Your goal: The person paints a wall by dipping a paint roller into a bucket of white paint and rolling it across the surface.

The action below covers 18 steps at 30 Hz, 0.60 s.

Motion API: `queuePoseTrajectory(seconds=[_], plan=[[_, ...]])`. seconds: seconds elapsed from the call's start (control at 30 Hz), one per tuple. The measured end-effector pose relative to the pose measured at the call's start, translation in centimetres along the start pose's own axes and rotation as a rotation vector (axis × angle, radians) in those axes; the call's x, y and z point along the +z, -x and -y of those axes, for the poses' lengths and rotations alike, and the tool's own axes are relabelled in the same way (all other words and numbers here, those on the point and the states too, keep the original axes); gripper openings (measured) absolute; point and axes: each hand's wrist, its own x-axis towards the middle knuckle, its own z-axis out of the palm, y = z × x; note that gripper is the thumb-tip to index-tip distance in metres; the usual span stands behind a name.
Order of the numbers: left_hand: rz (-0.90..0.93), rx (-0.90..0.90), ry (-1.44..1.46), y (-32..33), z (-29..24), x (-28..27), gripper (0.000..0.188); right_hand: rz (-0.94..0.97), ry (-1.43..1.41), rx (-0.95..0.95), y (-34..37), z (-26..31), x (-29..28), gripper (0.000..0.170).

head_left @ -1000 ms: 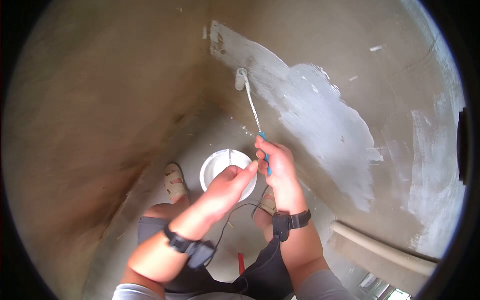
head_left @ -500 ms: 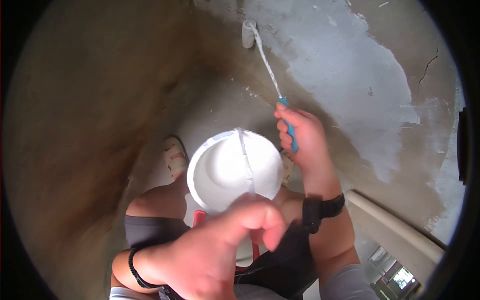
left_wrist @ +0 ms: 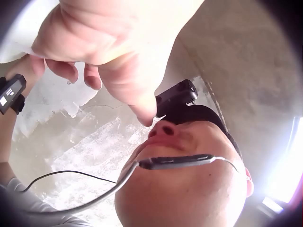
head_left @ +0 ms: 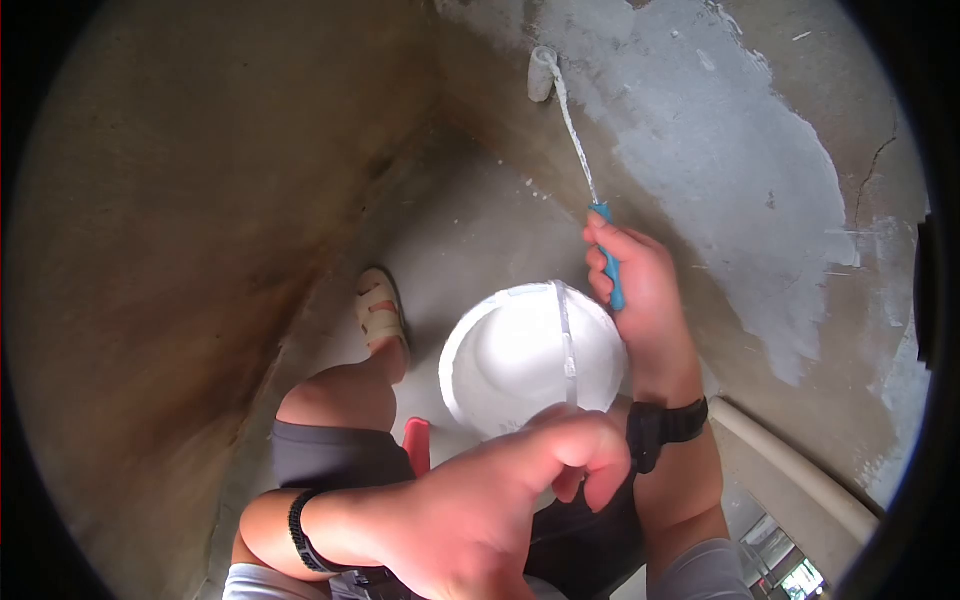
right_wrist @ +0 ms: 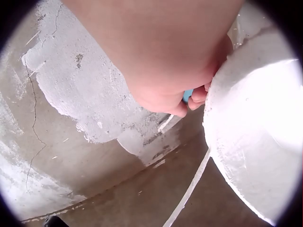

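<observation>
My right hand (head_left: 640,270) grips the blue handle (head_left: 609,258) of a paint roller. The roller's white-coated head (head_left: 541,76) is at the lower edge of the pale painted area on the wall. My left hand (head_left: 490,490) is close to the head camera with bent fingers, over the near side of a white bucket (head_left: 452,375). The bucket's strap handle (head_left: 567,340) runs across its opening and disappears under this hand, where the grip itself is hidden. White paint shows inside. In the right wrist view the bucket's rim (right_wrist: 207,111) is beside my right hand (right_wrist: 161,71).
Wet pale paint (head_left: 720,150) covers part of the right wall (head_left: 870,90). A bare brown wall (head_left: 200,200) meets it in a corner. A sandalled foot (head_left: 380,305) stands on the floor. A red object (head_left: 417,445) and a pale rounded ledge (head_left: 795,465) are nearby.
The bucket appears much larger and nearer, and my left hand has come up toward the head camera. My right hand still holds the roller, now farther right in view. The head view has shifted.
</observation>
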Motion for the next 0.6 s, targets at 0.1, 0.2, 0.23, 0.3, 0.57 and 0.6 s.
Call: queuePoseTrajectory(seconds=[0.1, 0.2, 0.23, 0.3, 0.57, 0.6], plan=[[-0.143, -0.165, 0.056, 0.2, -0.8, 1.1, 0.092, 0.014, 0.023, -0.014, -0.2, -0.2, -0.1, 0.031], [-0.169, 0.091, 0.044, 0.0, 0.6, 0.4, 0.098, 0.035, -0.012, 0.013, -0.3, -0.5, -0.4, 0.031], [-0.154, 0.095, 0.050, -0.2, 0.7, 0.3, 0.098, 0.020, -0.009, 0.005, -0.3, -0.3, -0.5, 0.031], [-0.107, 0.119, 0.027, 0.2, 0.5, 0.1, 0.104, 0.048, -0.002, 0.002, -0.3, -0.5, -0.2, 0.031], [-0.144, 0.158, -0.154, -0.1, -0.4, 0.2, 0.064, 0.049, -0.021, 0.007, -0.5, -0.7, 0.0, 0.029], [-0.134, 0.134, -0.058, -0.1, -0.5, 0.3, 0.063, 0.051, -0.018, 0.009, -0.5, -0.6, 0.0, 0.029]])
